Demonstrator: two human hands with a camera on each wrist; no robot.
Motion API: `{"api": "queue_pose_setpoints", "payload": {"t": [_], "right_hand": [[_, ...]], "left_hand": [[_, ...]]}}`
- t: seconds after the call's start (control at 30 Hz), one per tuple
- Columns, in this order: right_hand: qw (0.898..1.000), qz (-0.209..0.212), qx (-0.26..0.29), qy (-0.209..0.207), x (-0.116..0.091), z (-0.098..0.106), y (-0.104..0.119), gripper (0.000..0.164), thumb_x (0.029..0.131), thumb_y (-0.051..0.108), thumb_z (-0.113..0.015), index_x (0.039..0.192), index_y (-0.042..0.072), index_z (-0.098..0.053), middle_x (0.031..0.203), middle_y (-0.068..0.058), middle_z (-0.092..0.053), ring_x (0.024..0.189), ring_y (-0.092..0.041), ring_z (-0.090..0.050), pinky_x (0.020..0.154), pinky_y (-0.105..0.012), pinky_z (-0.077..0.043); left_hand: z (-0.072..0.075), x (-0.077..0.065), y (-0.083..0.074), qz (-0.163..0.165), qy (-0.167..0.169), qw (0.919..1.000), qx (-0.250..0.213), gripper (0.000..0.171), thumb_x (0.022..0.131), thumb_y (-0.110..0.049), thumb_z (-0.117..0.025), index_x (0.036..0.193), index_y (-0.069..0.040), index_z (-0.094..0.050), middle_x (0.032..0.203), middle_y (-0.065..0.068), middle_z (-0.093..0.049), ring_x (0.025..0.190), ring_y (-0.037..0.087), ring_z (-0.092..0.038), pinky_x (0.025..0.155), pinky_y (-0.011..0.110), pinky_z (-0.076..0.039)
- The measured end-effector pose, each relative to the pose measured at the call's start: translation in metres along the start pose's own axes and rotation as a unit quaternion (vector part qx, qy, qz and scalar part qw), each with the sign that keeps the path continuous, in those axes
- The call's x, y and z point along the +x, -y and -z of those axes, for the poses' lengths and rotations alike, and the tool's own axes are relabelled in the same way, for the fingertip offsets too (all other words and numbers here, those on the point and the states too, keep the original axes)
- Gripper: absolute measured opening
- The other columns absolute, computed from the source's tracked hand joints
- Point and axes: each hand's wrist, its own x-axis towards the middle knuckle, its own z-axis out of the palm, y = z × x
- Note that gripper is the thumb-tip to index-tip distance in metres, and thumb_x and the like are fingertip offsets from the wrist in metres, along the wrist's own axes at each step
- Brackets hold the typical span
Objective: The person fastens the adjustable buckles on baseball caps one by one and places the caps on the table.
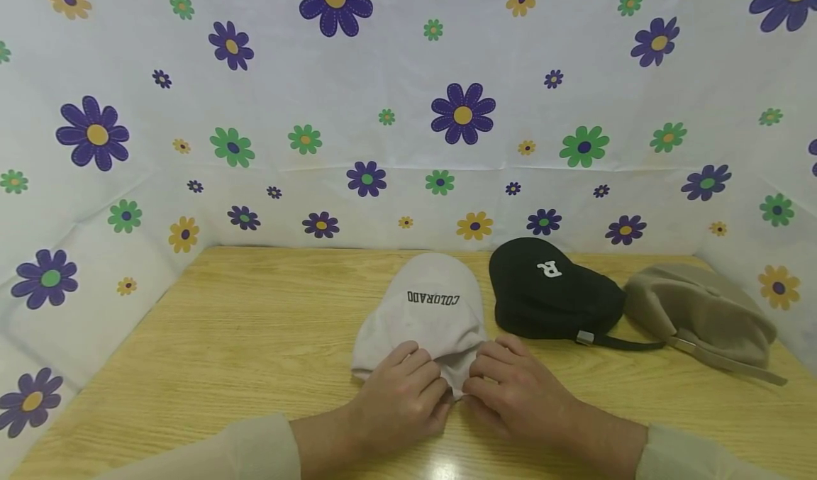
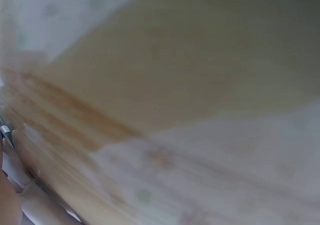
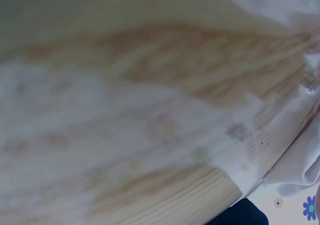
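A light grey baseball cap [image 1: 440, 274] lies on the table before me, its brim pointing away and its dark COLORADO lettering upside down from my side. My left hand [image 1: 405, 398] grips the near edge of the cap with curled fingers. Close beside it, my right hand [image 1: 523, 391] pinches the same near edge, a little to the right. Between the two hands the cap's opening shows, with fabric drawn to a point. The thumbs are partly hidden. In the right wrist view, part of the grey cap [image 3: 297, 162] appears at the right edge.
Right of the grey cap sits a black cap [image 1: 549, 303] with a white R and a loose strap. Beyond it, a tan cap [image 1: 715, 310] lies at the table's right side. The wooden table [image 1: 242, 324] is bounded by a white flower-print cloth [image 1: 383, 69].
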Motion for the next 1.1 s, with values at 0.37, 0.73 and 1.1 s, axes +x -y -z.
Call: {"api": "queue_pose_setpoints", "payload": {"t": [0.37, 0.73, 1.1], "right_hand": [[1.000, 0.011, -0.007, 0.003, 0.0013, 0.0011, 0.0002, 0.005, 0.082, 0.019, -0.072, 0.080, 0.018, -0.068, 0.079, 0.007, -0.058, 0.085, -0.013, -0.055, 0.084, -0.028, -0.042], [1.000, 0.009, -0.005, 0.005, 0.0015, 0.0019, -0.0004, 0.003, 0.082, 0.016, -0.068, 0.079, 0.018, -0.067, 0.078, 0.006, -0.057, 0.082, -0.013, -0.053, 0.082, -0.028, -0.042], [1.000, 0.001, -0.007, 0.008, 0.0016, 0.0020, 0.0005, 0.005, 0.082, 0.017, -0.065, 0.078, 0.019, -0.066, 0.076, 0.007, -0.056, 0.083, -0.013, -0.053, 0.082, -0.029, -0.042]], "left_hand": [[0.0012, 0.0008, 0.0002, -0.002, 0.001, 1.0000, 0.002, 0.016, 0.080, -0.029, -0.065, 0.078, -0.013, -0.069, 0.076, -0.004, -0.059, 0.074, 0.014, -0.053, 0.081, 0.031, -0.045], [0.0008, 0.0001, 0.0003, -0.001, 0.000, 1.0000, 0.005, 0.016, 0.080, -0.029, -0.065, 0.077, -0.013, -0.068, 0.075, -0.004, -0.058, 0.073, 0.015, -0.053, 0.081, 0.031, -0.044], [0.0006, 0.0005, -0.0001, -0.001, -0.007, 0.9999, 0.015, 0.016, 0.080, -0.029, -0.064, 0.077, -0.013, -0.068, 0.074, -0.004, -0.057, 0.071, 0.015, -0.052, 0.080, 0.033, -0.044]]}}
